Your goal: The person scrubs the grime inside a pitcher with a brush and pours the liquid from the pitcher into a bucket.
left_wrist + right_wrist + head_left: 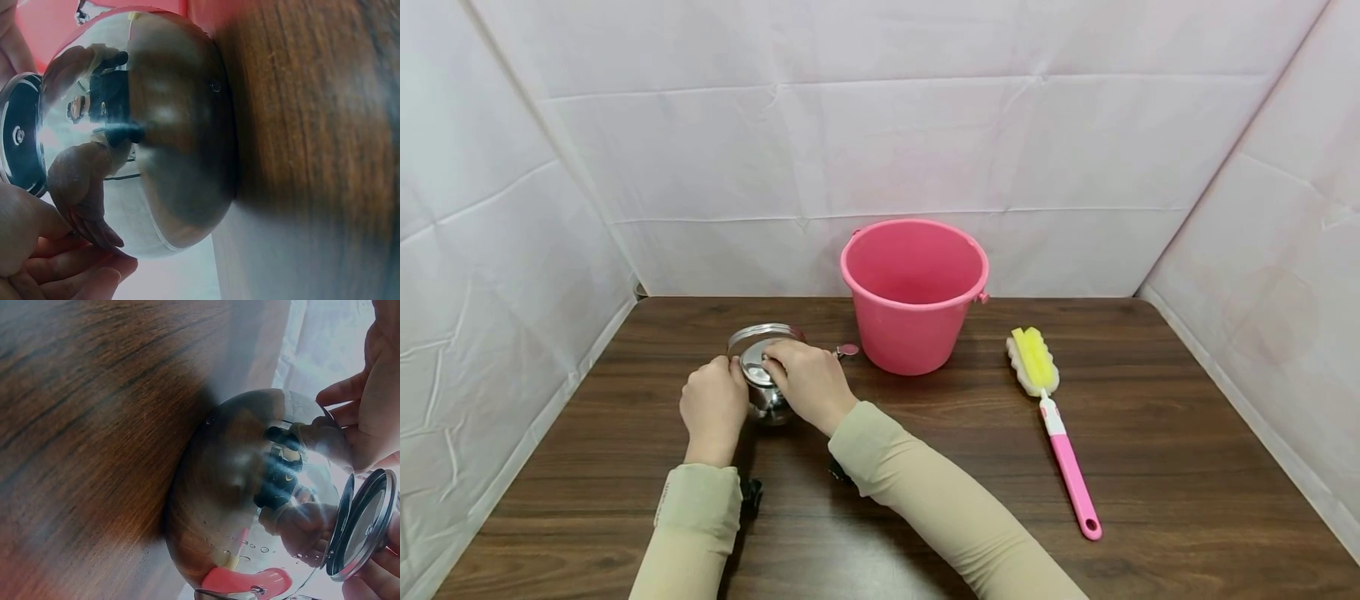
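Observation:
A shiny stainless steel kettle [767,408] stands on the left part of the table, its arched handle [765,330] raised. On its left side, my left hand [715,408] grips the upper body by the handle's base; those fingers [75,269] lie against the steel in the left wrist view. With thumb and fingers, my right hand [811,382] pinches the lid [365,525]. The lid is tilted at the mouth, a gap showing under it in the right wrist view. A spout with a pinkish tip [847,350] points right. Water drops dot the steel.
A pink bucket [912,337] stands at the back middle, right of the spout. Farther right lies a brush [1067,454] with a yellow and white sponge head and pink handle. White sheeting [880,150] walls the wooden table [1187,467] at the back and sides.

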A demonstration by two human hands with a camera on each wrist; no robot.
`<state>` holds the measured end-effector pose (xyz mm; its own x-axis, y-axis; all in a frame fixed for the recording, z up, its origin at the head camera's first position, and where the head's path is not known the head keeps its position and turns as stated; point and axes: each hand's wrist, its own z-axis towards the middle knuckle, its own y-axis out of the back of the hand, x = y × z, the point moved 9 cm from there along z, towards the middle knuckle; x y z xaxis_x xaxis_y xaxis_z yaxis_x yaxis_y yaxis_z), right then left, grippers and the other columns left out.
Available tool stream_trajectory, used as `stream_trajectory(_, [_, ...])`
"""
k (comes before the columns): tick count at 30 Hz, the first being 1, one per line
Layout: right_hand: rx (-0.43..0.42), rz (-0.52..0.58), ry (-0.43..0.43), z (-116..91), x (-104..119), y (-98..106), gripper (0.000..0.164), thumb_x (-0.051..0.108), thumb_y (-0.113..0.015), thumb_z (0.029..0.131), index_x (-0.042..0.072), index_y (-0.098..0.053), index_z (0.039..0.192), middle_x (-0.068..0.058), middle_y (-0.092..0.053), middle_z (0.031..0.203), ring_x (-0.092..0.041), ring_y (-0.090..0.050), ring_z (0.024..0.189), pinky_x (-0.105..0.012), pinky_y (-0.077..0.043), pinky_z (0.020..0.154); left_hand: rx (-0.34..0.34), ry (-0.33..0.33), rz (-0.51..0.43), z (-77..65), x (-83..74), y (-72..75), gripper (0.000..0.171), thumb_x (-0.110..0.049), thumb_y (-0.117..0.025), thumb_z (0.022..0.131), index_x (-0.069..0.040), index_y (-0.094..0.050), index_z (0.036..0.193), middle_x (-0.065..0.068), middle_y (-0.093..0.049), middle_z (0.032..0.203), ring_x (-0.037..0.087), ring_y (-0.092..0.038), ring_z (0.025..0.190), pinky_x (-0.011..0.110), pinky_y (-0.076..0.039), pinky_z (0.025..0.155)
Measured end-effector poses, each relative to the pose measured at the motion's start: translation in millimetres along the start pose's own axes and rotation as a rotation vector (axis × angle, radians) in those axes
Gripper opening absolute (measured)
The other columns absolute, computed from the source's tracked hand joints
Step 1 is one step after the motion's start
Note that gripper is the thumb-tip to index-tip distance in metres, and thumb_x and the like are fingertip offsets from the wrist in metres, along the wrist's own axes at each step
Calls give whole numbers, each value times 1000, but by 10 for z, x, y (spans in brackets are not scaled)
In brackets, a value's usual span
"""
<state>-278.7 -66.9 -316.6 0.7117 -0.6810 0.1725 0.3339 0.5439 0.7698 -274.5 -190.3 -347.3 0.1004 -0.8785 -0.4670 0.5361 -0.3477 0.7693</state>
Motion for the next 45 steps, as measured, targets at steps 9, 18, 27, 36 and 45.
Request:
stream_trajectory(9, [3,15,16,-43,2,48,15,21,-62,92,15,-70,103,4,-72,102,-7,-68,90,-22,-55,74,-13,-14,-24,7,18,16,30,-14,-52,94,9,-65,82,33,-64,77,53,-60,68,61,-46,55])
stream_trajectory(18, [-2,54,27,-98,-26,74,15,20,-62,92,15,-70,103,3,-72,100,-7,-68,91,-22,-55,75,-3,-15,-67,26,35,22,27,-15,-53,93,5,-69,84,27,-67,80,50,-62,70,59,-47,57])
stream_trajectory(27, [-10,76,35,-158,-44,103,15,18,-64,91,14,-71,103,1,-72,103,-9,-67,97,-23,-54,82,39,4,-132,48,93,-10,28,-19,-54,94,3,-70,96,24,-70,90,46,-64,79,56,-49,64])
stream_trajectory(36, [-33,78,35,-220,-64,157,14,19,-66,89,13,-72,101,1,-73,101,-9,-68,97,-24,-54,82,117,-41,-179,85,105,-61,29,-20,-53,95,0,-65,112,21,-69,93,39,-65,82,53,-50,67])
stream_trajectory(45, [-34,77,48,-288,-118,191,15,19,-66,89,15,-72,102,3,-72,105,-7,-67,100,-23,-53,84,156,-120,-134,120,58,-47,26,-20,-54,96,2,-65,103,20,-64,97,41,-62,87,54,-48,72])
